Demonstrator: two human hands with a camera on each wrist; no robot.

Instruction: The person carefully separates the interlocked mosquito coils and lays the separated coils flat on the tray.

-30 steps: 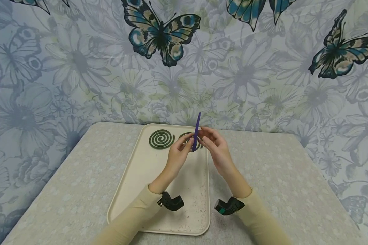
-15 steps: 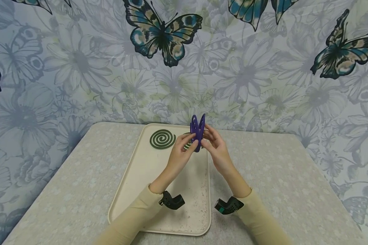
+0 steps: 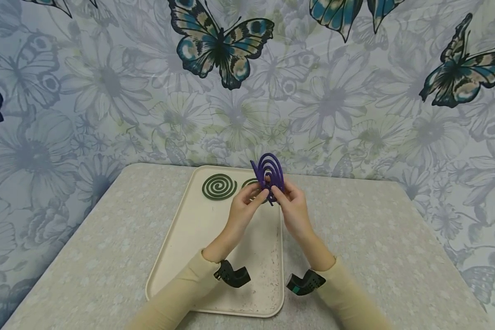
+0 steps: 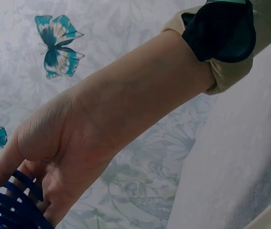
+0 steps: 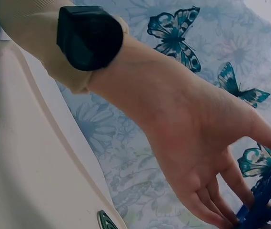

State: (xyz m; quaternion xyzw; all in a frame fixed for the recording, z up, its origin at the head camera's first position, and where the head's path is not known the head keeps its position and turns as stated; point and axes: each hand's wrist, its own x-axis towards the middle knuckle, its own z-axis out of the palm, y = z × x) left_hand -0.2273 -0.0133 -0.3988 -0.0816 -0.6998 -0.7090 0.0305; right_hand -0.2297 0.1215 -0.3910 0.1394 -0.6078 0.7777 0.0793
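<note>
In the head view, both hands hold a purple mosquito coil (image 3: 278,178) upright above the back right of the tray. Its spiral rings face the camera, and a second layer splays out to the left, seemingly a nested coil. My left hand (image 3: 240,213) pinches the lower left edge between thumb and fingers. On the other side my right hand (image 3: 295,208) grips the lower right, thumb in front and fingers behind. Dark blue in the left wrist view, the coil (image 4: 16,207) shows spread rings under the thumb. The right wrist view catches only part of it.
A cream tray (image 3: 214,238) lies on the pale patterned table (image 3: 354,238), with small dark specks at its lower right. Near its back edge lies a green mosquito coil (image 3: 219,186); another green coil is mostly hidden behind the hands. A butterfly-print wall covering (image 3: 334,101) rises behind.
The purple coil has turned from edge-on to showing its spiral face, and its layers have spread apart. The right thumb has come onto its front. Both arms stay nearly in place.
</note>
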